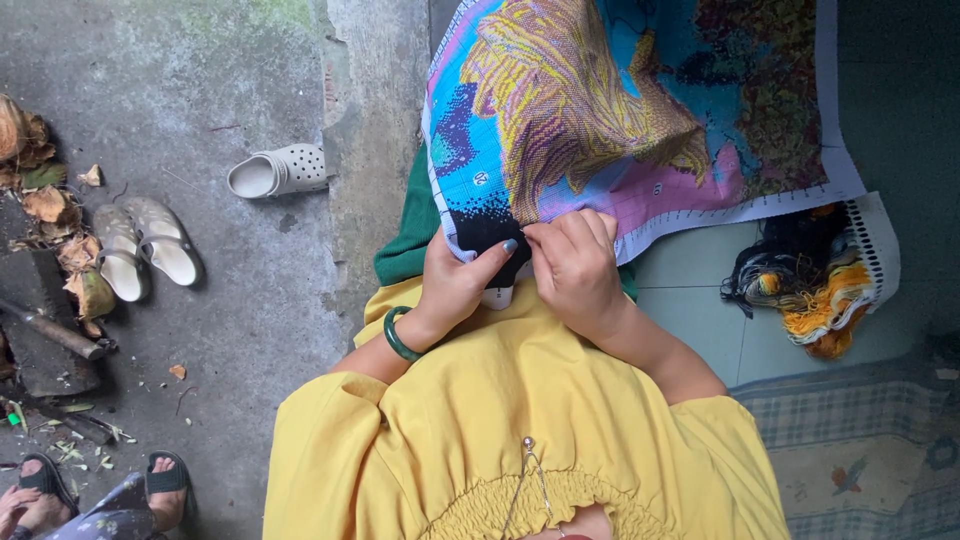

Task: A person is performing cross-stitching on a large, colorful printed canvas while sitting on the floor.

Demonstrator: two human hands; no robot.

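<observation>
A large cross-stitch canvas (620,110) with yellow, blue, pink and black stitched areas lies over my lap. My left hand (455,285), with a green bangle on its wrist, grips the canvas's near edge at the black patch, thumb on top. My right hand (578,268) pinches the same edge just to the right, fingers curled together; a needle cannot be made out. I wear a yellow top (520,430) and green trousers (410,230).
A bundle of yellow, orange and black threads (810,285) lies on the tiled floor at right, beside a patterned mat (860,450). On the concrete at left are white clogs (275,172), pale sandals (145,245), dry leaves, and another person's sandalled feet (100,495).
</observation>
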